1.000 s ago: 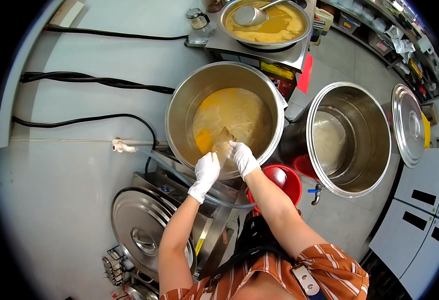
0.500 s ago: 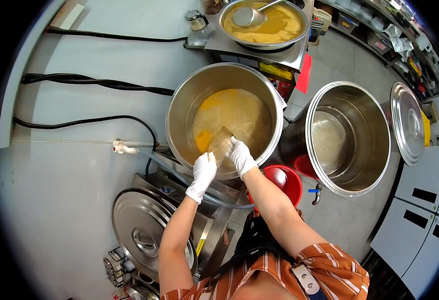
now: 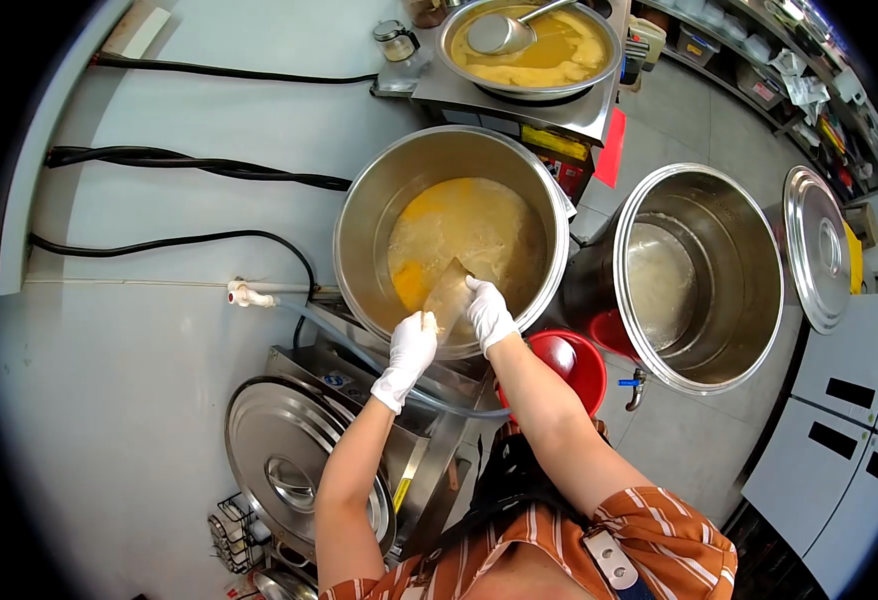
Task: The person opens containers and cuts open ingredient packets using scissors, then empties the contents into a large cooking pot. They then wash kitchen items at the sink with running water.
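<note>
Both hands wear white gloves and hold a translucent plastic bag (image 3: 448,295) over the near rim of a large steel pot (image 3: 364,195). My left hand (image 3: 414,345) is closed on the bag's left side. On its right edge, my right hand (image 3: 489,308) grips with the fingers together. The bag tilts toward the cloudy yellowish liquid (image 3: 469,225) in the pot, where deeper orange patches float. Whether anything is left inside the bag is hard to make out.
Right of the pot stands a second steel pot (image 3: 769,290) with pale contents and a blue-handled tap (image 3: 636,385). A red bucket (image 3: 589,370) sits between them. Behind, a wide basin (image 3: 444,50) holds yellow liquid and a ladle (image 3: 497,35). Steel lids (image 3: 259,430) lean at left.
The bag and both hands have shifted very slightly right and down in view, along with a small camera movement. The grip of both hands stays the same.
</note>
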`<state>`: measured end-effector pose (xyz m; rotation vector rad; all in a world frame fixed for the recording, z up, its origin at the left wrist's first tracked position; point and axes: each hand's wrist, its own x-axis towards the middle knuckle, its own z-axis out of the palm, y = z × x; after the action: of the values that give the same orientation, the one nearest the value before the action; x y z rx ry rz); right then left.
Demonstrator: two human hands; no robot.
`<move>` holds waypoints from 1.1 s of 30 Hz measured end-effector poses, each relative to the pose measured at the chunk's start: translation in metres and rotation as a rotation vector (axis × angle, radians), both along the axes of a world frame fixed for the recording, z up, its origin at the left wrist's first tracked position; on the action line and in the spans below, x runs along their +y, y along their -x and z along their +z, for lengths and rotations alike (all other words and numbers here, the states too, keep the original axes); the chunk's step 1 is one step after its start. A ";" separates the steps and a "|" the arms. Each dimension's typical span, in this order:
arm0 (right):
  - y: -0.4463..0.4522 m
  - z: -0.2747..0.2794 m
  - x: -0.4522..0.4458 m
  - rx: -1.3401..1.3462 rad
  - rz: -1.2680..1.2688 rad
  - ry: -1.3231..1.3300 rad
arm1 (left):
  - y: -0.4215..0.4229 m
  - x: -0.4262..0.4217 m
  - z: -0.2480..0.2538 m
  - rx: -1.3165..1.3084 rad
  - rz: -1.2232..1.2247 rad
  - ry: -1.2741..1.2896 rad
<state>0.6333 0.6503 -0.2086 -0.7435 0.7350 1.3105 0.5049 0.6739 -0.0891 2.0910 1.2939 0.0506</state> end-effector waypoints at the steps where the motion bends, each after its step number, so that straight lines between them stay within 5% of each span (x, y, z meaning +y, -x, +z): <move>1: -0.001 0.000 0.000 0.001 -0.016 0.021 | 0.000 0.000 0.000 0.000 0.000 0.000; 11: 0.001 0.028 0.002 0.204 -0.094 -0.215 | 0.002 0.016 -0.028 -0.048 0.044 0.076; 14: 0.014 0.030 0.002 0.306 0.004 -0.417 | 0.000 0.017 -0.042 -0.289 0.127 0.176; 16: 0.023 0.024 0.002 0.267 0.064 -0.511 | -0.011 0.018 -0.027 -0.324 0.344 0.554; 19: 0.027 0.025 0.002 0.257 0.113 -0.556 | -0.008 0.031 -0.026 -0.338 0.415 0.789; 26: 0.023 0.033 0.001 0.198 0.138 -0.487 | -0.008 0.030 -0.027 -0.359 0.350 0.574; 28: 0.027 0.045 -0.002 0.155 0.238 -0.681 | -0.008 0.035 -0.028 -0.364 0.355 0.597; 33: 0.039 0.055 -0.002 0.180 0.220 -0.573 | -0.009 0.041 -0.027 -0.312 0.255 0.682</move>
<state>0.5941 0.6479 -0.1537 -0.2474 0.3864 1.7025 0.5136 0.7150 -0.1158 1.2822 1.1654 0.0373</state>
